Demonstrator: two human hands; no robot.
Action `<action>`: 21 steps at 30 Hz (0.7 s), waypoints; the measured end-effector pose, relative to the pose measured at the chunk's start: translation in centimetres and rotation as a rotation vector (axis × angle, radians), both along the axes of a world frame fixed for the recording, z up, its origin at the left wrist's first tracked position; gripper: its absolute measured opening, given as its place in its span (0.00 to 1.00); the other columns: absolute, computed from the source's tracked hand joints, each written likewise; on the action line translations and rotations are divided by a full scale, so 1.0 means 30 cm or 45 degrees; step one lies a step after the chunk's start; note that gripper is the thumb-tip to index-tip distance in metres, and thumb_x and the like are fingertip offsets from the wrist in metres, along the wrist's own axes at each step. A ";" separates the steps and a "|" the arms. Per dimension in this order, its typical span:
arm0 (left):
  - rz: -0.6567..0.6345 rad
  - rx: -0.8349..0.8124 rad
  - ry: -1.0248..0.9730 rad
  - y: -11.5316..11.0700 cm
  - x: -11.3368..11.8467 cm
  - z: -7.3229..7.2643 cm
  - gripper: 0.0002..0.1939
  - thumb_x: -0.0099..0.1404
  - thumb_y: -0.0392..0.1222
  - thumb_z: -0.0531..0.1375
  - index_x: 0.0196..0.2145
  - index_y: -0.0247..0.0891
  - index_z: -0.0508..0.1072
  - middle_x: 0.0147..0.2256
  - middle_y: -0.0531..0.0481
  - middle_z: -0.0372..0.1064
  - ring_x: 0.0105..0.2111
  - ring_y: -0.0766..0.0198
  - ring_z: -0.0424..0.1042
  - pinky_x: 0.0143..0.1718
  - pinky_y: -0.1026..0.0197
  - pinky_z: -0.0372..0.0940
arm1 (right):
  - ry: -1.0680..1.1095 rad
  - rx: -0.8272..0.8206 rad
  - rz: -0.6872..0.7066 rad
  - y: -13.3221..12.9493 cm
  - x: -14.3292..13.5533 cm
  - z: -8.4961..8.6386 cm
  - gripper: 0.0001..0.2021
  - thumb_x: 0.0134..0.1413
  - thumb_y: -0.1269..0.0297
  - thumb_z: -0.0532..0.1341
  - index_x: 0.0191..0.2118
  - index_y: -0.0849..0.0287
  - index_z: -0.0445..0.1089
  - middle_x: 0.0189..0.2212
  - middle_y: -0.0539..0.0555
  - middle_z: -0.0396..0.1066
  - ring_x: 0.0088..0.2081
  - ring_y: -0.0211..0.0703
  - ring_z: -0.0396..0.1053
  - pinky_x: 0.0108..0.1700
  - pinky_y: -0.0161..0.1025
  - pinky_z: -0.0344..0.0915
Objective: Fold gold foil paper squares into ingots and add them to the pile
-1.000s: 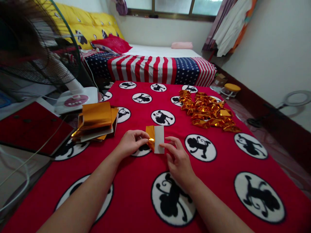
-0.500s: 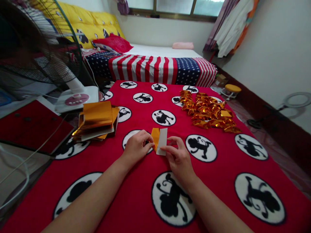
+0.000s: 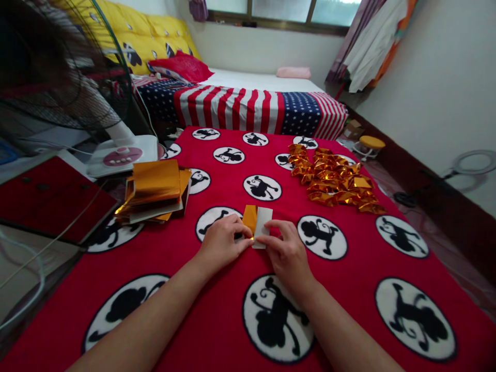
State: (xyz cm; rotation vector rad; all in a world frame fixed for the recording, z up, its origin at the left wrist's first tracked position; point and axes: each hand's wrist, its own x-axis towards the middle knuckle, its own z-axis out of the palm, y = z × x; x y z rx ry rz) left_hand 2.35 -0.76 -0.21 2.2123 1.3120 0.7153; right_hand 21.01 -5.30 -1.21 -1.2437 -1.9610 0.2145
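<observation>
A partly folded sheet of gold foil paper (image 3: pixel 263 219) is between my hands, its gold side showing on the left and its pale backing on the right. My left hand (image 3: pixel 227 238) pinches the lower left corner of the gold part between thumb and fingers. On the pale flap, my right hand (image 3: pixel 285 250) closes thumb and fingertips at its right and lower edge. To the left lies a loose stack of flat gold paper sheets (image 3: pixel 155 181). Several folded gold foil pieces (image 3: pixel 335 181) sit in rows at the back right.
A red cloth (image 3: pixel 194 315) with monkey prints in white circles covers the surface under my hands. A standing fan (image 3: pixel 120 147) is at the left, beside a dark red panel (image 3: pixel 50 199) with cables. Behind is a bed with a striped cover (image 3: pixel 228 108).
My left fingers have moved right and down along the sheet's lower corner, closer to my right hand. The right fingers press closer onto the pale flap, which has shifted slightly right.
</observation>
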 end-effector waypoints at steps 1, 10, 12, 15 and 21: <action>-0.006 -0.004 -0.006 0.001 0.000 0.000 0.01 0.58 0.40 0.66 0.30 0.42 0.79 0.32 0.52 0.68 0.33 0.65 0.67 0.34 0.63 0.60 | 0.003 -0.006 0.020 0.003 0.004 0.000 0.15 0.57 0.78 0.58 0.41 0.54 0.77 0.45 0.58 0.67 0.48 0.50 0.63 0.47 0.48 0.67; -0.027 0.031 0.009 -0.003 0.002 0.001 0.02 0.58 0.38 0.64 0.30 0.41 0.79 0.33 0.49 0.69 0.34 0.62 0.68 0.37 0.60 0.63 | -0.179 -0.013 0.145 0.028 0.024 0.023 0.08 0.59 0.70 0.62 0.37 0.50 0.78 0.44 0.55 0.70 0.46 0.48 0.63 0.46 0.47 0.63; -0.027 0.036 0.023 -0.003 0.003 0.001 0.03 0.58 0.37 0.64 0.30 0.41 0.79 0.34 0.49 0.69 0.34 0.62 0.68 0.38 0.60 0.63 | -0.206 -0.020 0.166 0.035 0.027 0.023 0.08 0.60 0.69 0.61 0.36 0.51 0.78 0.41 0.55 0.71 0.44 0.47 0.64 0.44 0.45 0.62; -0.016 0.039 0.042 -0.005 0.005 0.001 0.04 0.58 0.36 0.63 0.30 0.41 0.79 0.33 0.49 0.69 0.35 0.62 0.68 0.38 0.60 0.63 | -0.207 -0.093 0.196 0.048 0.032 0.019 0.07 0.61 0.68 0.62 0.36 0.52 0.78 0.36 0.53 0.72 0.39 0.44 0.64 0.40 0.42 0.59; -0.003 0.031 0.054 -0.005 0.008 0.001 0.04 0.58 0.37 0.63 0.29 0.41 0.79 0.33 0.49 0.68 0.34 0.62 0.67 0.38 0.59 0.63 | -0.038 -0.308 0.138 0.065 0.024 0.018 0.04 0.54 0.70 0.67 0.33 0.53 0.77 0.32 0.50 0.72 0.37 0.42 0.66 0.39 0.39 0.57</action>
